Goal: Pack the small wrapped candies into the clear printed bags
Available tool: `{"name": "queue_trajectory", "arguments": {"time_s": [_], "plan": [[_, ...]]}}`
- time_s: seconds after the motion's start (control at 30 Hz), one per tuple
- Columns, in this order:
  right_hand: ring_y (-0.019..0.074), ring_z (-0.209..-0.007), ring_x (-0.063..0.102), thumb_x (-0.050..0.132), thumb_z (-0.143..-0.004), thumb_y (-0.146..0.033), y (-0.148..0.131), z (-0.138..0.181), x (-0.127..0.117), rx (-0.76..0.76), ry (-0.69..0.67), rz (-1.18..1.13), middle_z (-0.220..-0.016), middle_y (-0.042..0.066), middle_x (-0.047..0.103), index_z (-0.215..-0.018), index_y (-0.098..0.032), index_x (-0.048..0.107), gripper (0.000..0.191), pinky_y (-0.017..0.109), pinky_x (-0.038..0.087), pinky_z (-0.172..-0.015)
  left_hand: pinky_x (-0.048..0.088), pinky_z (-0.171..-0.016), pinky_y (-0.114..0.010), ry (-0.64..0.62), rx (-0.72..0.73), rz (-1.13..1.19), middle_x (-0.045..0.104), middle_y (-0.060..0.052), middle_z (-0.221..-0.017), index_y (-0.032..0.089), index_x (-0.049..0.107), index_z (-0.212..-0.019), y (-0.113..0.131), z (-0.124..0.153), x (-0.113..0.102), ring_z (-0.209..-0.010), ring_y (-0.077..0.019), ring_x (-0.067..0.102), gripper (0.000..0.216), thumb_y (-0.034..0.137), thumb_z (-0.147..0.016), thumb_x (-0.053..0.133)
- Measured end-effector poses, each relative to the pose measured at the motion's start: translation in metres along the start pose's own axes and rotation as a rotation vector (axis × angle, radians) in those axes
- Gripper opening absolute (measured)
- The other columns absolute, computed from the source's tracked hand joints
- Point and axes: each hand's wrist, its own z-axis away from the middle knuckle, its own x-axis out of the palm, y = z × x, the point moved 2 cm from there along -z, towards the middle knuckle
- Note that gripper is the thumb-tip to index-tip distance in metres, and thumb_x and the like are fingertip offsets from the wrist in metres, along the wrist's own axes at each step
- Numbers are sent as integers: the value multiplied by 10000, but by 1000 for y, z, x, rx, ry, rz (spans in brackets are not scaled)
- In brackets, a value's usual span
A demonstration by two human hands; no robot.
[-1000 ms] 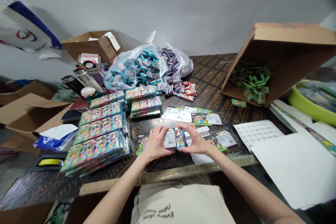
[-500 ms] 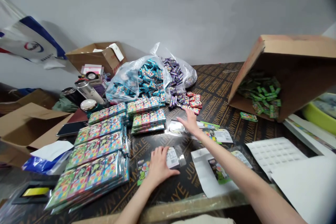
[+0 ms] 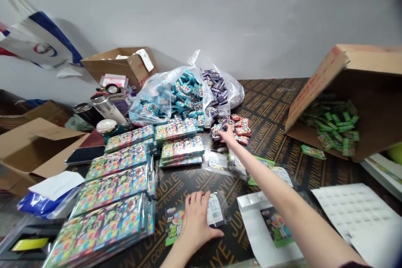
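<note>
Rests left hand (image 3: 196, 220), spread wide, on printed packet (image 3: 173, 229) on worktop (image 3: 264, 111); has right hand (image 3: 228, 136) at purple boxes (image 3: 215, 129) beside red boxes (image 3: 242, 130), cannot tell whether gripping.

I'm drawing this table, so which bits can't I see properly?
Head view:
Middle of the printed card: under the left hand.
Purple packet at the right hand: partly covered by it, grip unclear.
Deepest green packets: shadowed inside the carton.
Yellow-green object: cut off by right edge.

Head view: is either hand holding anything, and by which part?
The left hand lies over the middle of the card, thumb spread, no pinch visible. The right hand is at a purple packet; whether it grips that cannot be told.
</note>
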Motion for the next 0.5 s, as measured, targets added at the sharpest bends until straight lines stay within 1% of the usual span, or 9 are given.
{"name": "queue_trajectory", "arguments": {"time_s": [0.07, 0.13, 0.2, 0.27, 0.33, 0.4, 0.43, 0.47, 0.5], "plan": [[181, -717, 633, 550, -711, -289, 11, 31, -12, 17, -88, -63, -879, 54, 630, -1250, -198, 303, 600, 333, 527, -595, 280, -934, -521, 40, 34, 37, 500, -135, -1105, 206, 469, -1222, 3, -7, -11, -1046, -352, 431, 1033, 644, -321, 724], [162, -674, 631, 576, -699, -273, 20, 70, -19, 37, -205, -203, -816, 17, 633, -1240, -233, 322, 598, 321, 536, -589, 318, -931, -481, 159, 58, 89, 484, -123, -1130, 215, 444, -1240, 9, -16, -25, -1059, -317, 438, 890, 589, -476, 707], [150, -673, 629, 619, -675, -251, 26, 110, -20, 73, -327, -403, -799, -6, 626, -1251, -273, 308, 655, 313, 539, -613, 346, -935, -433, 303, 80, 137, 460, -113, -1169, 219, 415, -1257, 18, -26, -37, -1090, -280, 433, 738, 495, -621, 665], [146, -701, 630, 658, -654, -231, 29, 143, -17, 104, -389, -561, -820, -11, 622, -1266, -301, 285, 720, 304, 536, -645, 369, -930, -405, 376, 115, 171, 456, -105, -1173, 222, 425, -1248, 29, -35, -41, -1101, -263, 435, 666, 440, -661, 652], [150, -743, 629, 662, -670, -259, 31, 165, -14, 91, -363, -603, -865, -1, 620, -1262, -307, 299, 696, 303, 531, -671, 409, -889, -385, 387, 135, 202, 489, -92, -1120, 226, 471, -1213, 38, -45, -39, -1053, -248, 477, 588, 391, -676, 646], [171, -824, 623, 611, -727, -344, 33, 176, -13, 27, -314, -569, -942, 33, 615, -1227, -280, 369, 559, 332, 525, -716, 442, -837, -360, 379, 128, 249, 532, -75, -1047, 222, 520, -1166, 42, -53, -37, -968, -219, 530, 479, 313, -706, 613], [189, -890, 608, 584, -746, -386, 34, 178, -15, -24, -274, -510, -999, 55, 604, -1199, -259, 412, 501, 356, 514, -759, 449, -825, -353, 378, 121, 276, 551, -69, -1027, 215, 535, -1147, 41, -57, -37, -942, -208, 545, 440, 268, -715, 593], [209, -970, 579, 577, -745, -415, 33, 180, -19, -87, -216, -423, -1071, 76, 579, -1178, -240, 443, 486, 384, 491, -815, 448, -828, -354, 379, 114, 302, 567, -67, -1025, 207, 542, -1133, 40, -59, -39, -934, -203, 552, 423, 227, -712, 581], [231, -1054, 533, 595, -727, -428, 33, 181, -25, -157, -147, -319, -1154, 92, 536, -1180, -229, 453, 515, 411, 455, -873, 443, -841, -360, 373, 111, 330, 578, -66, -1035, 202, 542, -1127, 38, -60, -43, -942, -203, 554, 430, 192, -699, 580]]}}
